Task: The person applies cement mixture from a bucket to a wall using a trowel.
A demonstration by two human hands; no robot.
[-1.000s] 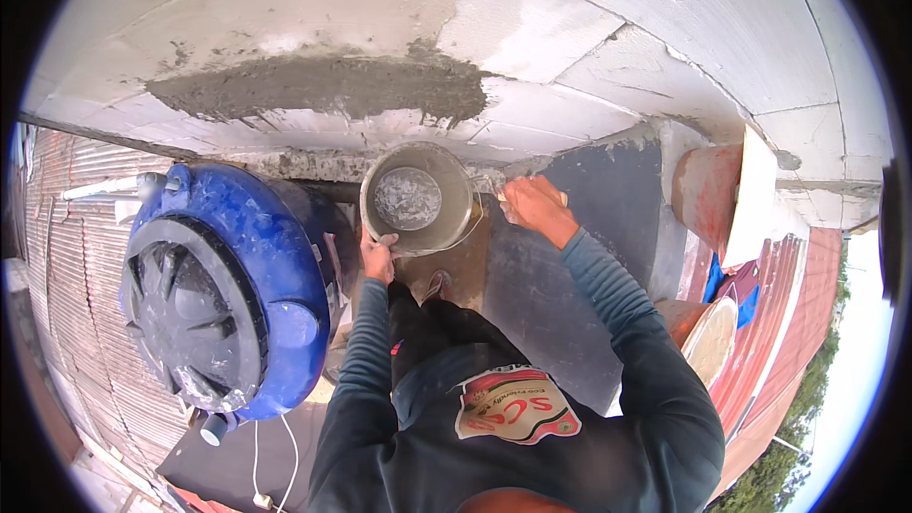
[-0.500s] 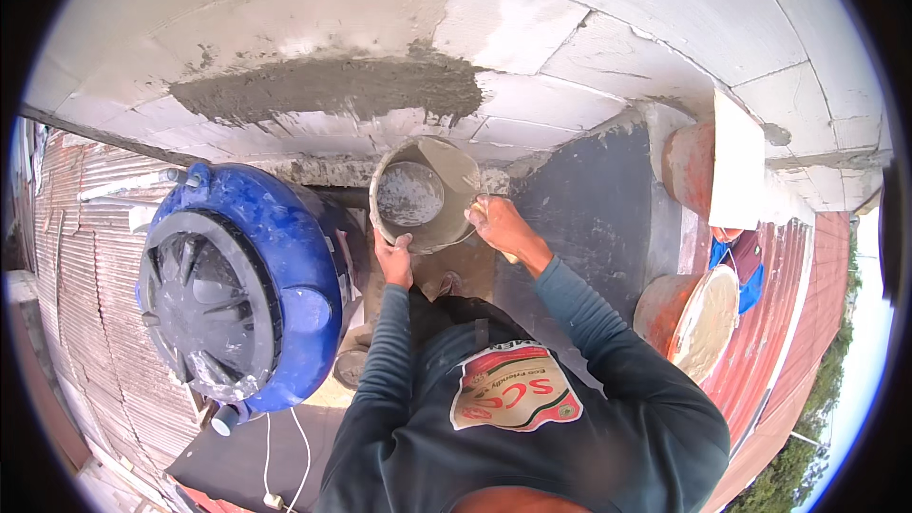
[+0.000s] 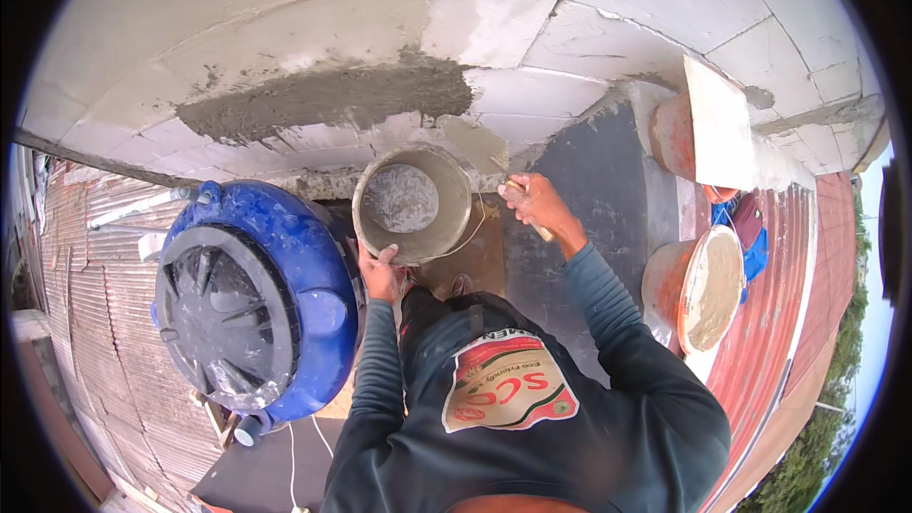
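Observation:
My left hand (image 3: 381, 272) grips the near rim of a grey, mortar-smeared bucket (image 3: 456, 211), thumb over the edge. The bucket tilts toward me, showing a wet grey bottom. Just right of it, my right hand (image 3: 540, 206) is closed around the wooden handle of a trowel (image 3: 542, 232). Its mortar-coloured blade points up and left, past the bucket's far right rim and near the foot of the block wall (image 3: 541, 100). Whether the blade touches the wall, I cannot tell. A patch of wet grey mortar (image 3: 332, 95) spreads across the blocks ahead.
A blue tank (image 3: 328, 323) with a black lid stands close on the left. To the right are a tub of pale mortar (image 3: 714, 290), a reddish bucket (image 3: 671, 133) and a white board (image 3: 714, 123). Corrugated roofing (image 3: 104, 313) lies left; a dark sheet (image 3: 589, 199) lies right.
The trowel has come out of the bucket, moving right and up toward the wall with my right hand. The bucket has shifted slightly left in view, still in my left hand.

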